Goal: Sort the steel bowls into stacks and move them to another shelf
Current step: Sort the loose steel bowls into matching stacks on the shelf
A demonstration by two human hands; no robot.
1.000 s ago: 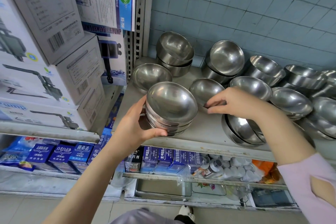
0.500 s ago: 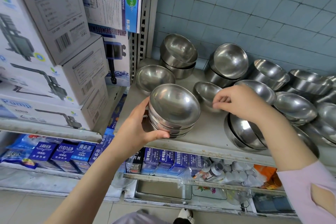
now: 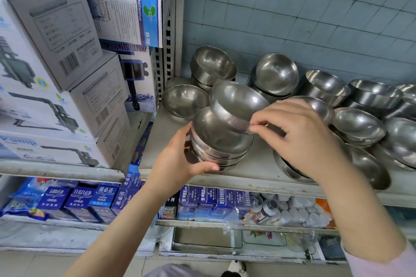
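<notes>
Steel bowls, shelf [image 3: 254,170]: stacking in hand.
Left hand [image 3: 180,159], grip wrapped round the stack [image 3: 219,144] to steady it; right hand [image 3: 299,135] pinches a tilted bowl [image 3: 236,103] by its rim, apparently to nest it on top.

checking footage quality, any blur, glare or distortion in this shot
Head view: wide-angle bending bows the shelf edge and tilts the boxes; soft highlights on the bowls, none blown out; the right hand and its tilted bowl are slightly smeared; the left hand and stack look sharper.
</notes>
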